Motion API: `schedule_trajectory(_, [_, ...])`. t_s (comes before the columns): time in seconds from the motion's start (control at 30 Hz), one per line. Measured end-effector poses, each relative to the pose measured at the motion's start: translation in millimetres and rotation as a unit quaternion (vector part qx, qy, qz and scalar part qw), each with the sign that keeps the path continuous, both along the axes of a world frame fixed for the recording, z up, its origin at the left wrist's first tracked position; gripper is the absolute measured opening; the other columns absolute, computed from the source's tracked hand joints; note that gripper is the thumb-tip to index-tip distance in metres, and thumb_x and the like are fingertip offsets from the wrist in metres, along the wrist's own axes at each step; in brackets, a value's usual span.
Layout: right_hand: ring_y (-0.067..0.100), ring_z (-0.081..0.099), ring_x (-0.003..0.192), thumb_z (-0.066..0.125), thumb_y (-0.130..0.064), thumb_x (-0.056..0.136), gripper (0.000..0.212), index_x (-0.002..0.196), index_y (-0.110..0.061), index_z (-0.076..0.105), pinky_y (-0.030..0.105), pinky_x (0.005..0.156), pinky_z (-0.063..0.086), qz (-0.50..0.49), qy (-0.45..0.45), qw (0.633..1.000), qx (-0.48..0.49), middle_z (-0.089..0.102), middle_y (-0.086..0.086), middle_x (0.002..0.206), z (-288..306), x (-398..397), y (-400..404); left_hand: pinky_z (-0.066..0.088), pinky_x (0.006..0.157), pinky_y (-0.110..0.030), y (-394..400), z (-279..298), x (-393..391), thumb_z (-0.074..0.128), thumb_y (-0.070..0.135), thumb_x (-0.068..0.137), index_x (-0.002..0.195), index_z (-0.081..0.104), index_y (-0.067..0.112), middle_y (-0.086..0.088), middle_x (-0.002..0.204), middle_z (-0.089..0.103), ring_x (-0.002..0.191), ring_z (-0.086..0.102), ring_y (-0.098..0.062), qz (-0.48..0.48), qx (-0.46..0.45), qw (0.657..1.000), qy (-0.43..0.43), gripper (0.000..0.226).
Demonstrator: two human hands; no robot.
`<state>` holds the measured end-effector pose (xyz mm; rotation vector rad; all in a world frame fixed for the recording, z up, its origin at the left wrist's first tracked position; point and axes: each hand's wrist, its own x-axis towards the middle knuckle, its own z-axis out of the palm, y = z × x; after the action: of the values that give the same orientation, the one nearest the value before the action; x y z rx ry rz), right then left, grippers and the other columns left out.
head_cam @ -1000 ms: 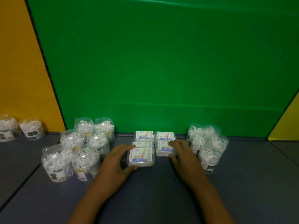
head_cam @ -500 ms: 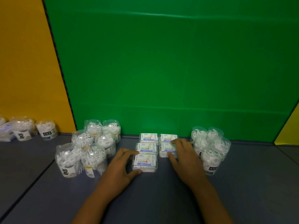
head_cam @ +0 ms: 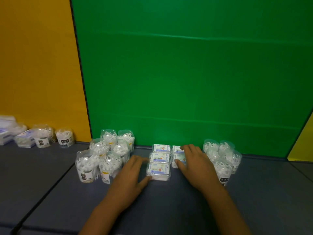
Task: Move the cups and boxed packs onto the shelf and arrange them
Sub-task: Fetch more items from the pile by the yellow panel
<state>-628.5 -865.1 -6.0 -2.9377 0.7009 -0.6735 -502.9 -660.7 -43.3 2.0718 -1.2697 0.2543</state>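
Observation:
Several clear boxed packs with white and blue labels lie in two rows on the dark grey shelf [head_cam: 169, 209], against the green back wall. My left hand [head_cam: 130, 177] touches the left side of the nearest pack [head_cam: 158, 171], thumb at its front corner, fingers reaching along the row. My right hand [head_cam: 194, 162] lies flat over the right row of packs [head_cam: 177, 148], fingers straight. A cluster of clear cups [head_cam: 105, 155] filled with white picks stands left of the packs, and another cup cluster [head_cam: 221, 156] stands to the right.
On the neighbouring shelf section at far left stand two more cups [head_cam: 65, 137] and some boxed packs [head_cam: 23, 139] before a yellow wall. A seam [head_cam: 50, 182] divides the shelf sections. Yellow panel at the right edge.
The view has shifted so everything sits further right. Both hands stay on the packs, with the right hand moved a little further over its row.

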Motion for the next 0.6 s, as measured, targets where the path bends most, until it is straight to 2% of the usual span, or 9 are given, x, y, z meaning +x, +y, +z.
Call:
schedule_trajectory(0.1, [0.018, 0.047, 0.118, 0.042, -0.051, 0.096, 0.048, 0.136, -0.023, 0.039, 0.033, 0.095, 0.041, 0.005, -0.009, 1.000, -0.011, 0.049, -0.002, 0.130, 13.9, -1.2, 17.4, 0.044, 0.095, -0.023, 21.0, 24.3, 0.7, 0.063, 0.042, 0.087, 0.132, 0.043, 0.030, 0.009, 0.129, 0.044, 0.116, 0.047, -0.008, 0.024, -0.010, 0.999, -0.045, 0.051])
schedule_trajectory(0.17, [0.018, 0.047, 0.118, 0.042, -0.053, 0.096, 0.050, 0.135, -0.024, 0.039, 0.034, 0.095, 0.042, 0.012, -0.016, 1.000, -0.009, 0.049, -0.002, 0.129, 20.3, 0.6, 32.3, 0.045, 0.094, -0.029, 39.4, 40.7, 3.2, 0.061, 0.045, 0.087, 0.131, 0.043, 0.029, 0.007, 0.129, 0.044, 0.114, 0.048, -0.012, 0.047, 0.000, 0.996, -0.078, 0.050])
schedule_trajectory(0.33, [0.018, 0.047, 0.118, 0.042, -0.054, 0.096, 0.048, 0.134, -0.025, 0.041, 0.035, 0.094, 0.041, 0.045, -0.024, 0.999, -0.019, 0.050, -0.003, 0.129, 26.0, 6.7, 81.7, 0.044, 0.093, -0.035, 96.7, 64.3, 6.4, 0.054, 0.052, 0.087, 0.133, 0.046, 0.025, 0.000, 0.132, 0.046, 0.116, 0.049, -0.022, 0.151, 0.083, 0.976, -0.135, 0.054])
schedule_trajectory(0.47, [0.021, 0.046, 0.121, 0.044, -0.053, 0.095, 0.051, 0.135, -0.022, 0.041, 0.035, 0.096, 0.041, 0.071, -0.021, 0.997, -0.011, 0.050, 0.000, 0.130, 28.9, 10.0, 130.3, 0.045, 0.090, -0.035, 153.1, 62.9, 2.5, 0.051, 0.053, 0.090, 0.136, 0.043, 0.024, -0.001, 0.131, 0.047, 0.115, 0.049, -0.022, 0.206, 0.140, 0.961, -0.119, 0.055])
schedule_trajectory(0.6, [0.021, 0.047, 0.119, 0.046, -0.051, 0.096, 0.049, 0.135, -0.022, 0.041, 0.034, 0.093, 0.041, 0.110, -0.020, 0.994, -0.002, 0.049, 0.001, 0.130, 29.0, 13.2, 184.0, 0.045, 0.087, -0.033, 219.1, 54.3, -6.4, 0.049, 0.055, 0.090, 0.133, 0.046, 0.024, 0.000, 0.123, 0.050, 0.112, 0.051, -0.020, 0.243, 0.148, 0.953, -0.101, 0.053])
